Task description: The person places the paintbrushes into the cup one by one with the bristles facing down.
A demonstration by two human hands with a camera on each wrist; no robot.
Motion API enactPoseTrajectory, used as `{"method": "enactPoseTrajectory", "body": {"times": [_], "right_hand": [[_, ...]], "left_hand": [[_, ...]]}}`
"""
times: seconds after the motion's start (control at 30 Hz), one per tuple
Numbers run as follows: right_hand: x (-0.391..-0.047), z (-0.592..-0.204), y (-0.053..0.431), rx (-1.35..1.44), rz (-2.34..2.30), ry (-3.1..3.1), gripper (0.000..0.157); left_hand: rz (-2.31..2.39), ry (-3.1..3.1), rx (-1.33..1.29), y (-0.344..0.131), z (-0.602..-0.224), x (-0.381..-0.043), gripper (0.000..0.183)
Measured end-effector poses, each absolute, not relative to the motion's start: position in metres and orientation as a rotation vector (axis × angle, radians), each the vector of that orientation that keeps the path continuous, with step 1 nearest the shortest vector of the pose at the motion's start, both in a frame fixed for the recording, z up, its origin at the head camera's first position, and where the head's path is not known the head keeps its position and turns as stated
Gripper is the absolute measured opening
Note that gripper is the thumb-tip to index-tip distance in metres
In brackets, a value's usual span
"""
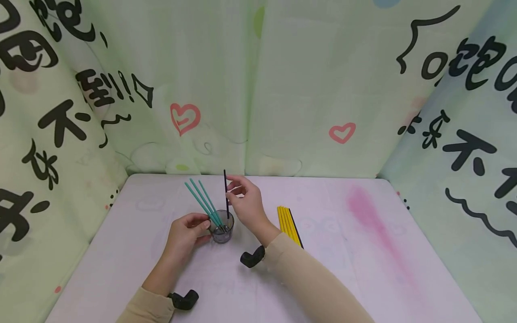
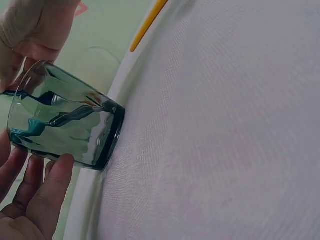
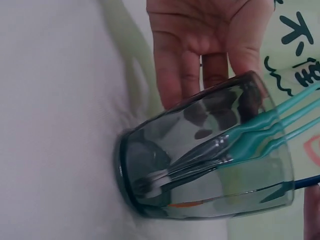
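A clear, dark-tinted drinking glass [image 1: 221, 237] stands upright on the table, with three teal paintbrushes [image 3: 260, 130] leaning in it, bristles down. My left hand [image 1: 186, 235] holds the glass by its side, thumb and fingers against the wall in the left wrist view. Above the rim, my right hand [image 1: 248, 199] pinches a dark-handled paintbrush [image 1: 225, 186] between thumb and fingers. That brush is near vertical, and its lower part with an orange-brown tip [image 3: 185, 204] reaches inside the glass.
Several yellow sticks [image 1: 285, 220] lie side by side with a dark one [image 1: 296, 229] on the white table [image 1: 355, 269], right of the glass, partly behind the right forearm. Printed curtains [image 1: 291, 89] enclose the table at the back and sides. Each wrist wears a black mount [image 1: 253, 257].
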State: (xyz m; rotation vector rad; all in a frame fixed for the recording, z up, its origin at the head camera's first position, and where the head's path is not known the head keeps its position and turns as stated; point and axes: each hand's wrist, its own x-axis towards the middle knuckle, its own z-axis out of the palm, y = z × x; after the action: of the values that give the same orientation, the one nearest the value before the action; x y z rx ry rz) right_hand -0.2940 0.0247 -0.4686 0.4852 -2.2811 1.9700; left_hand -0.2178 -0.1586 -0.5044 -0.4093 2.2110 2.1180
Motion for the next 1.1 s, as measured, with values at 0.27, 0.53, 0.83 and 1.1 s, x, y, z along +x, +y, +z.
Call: {"method": "enactPoseTrajectory", "body": {"times": [0.27, 0.53, 0.83, 1.1], "right_hand": [[-0.294, -0.476, 0.021, 0.491, 1.923, -2.419, 0.047], [-0.292, -0.481, 0.02, 0.538, 1.907, -2.483, 0.045], [-0.292, -0.486, 0.038, 0.481, 2.047, -2.454, 0.043], [-0.287, -0.484, 0.059, 0.387, 2.101, -2.449, 0.043]], "left_hand": [[2.115, 2.228, -0.39, -0.159, -0.506, -0.218, 0.025], [2.119, 2.235, -0.382, -0.158, -0.505, -0.217, 0.025], [2.112, 2.236, -0.379, -0.158, -0.505, -0.216, 0.026], [2.093, 2.236, -0.4, -0.158, -0.506, -0.216, 0.026]]}}
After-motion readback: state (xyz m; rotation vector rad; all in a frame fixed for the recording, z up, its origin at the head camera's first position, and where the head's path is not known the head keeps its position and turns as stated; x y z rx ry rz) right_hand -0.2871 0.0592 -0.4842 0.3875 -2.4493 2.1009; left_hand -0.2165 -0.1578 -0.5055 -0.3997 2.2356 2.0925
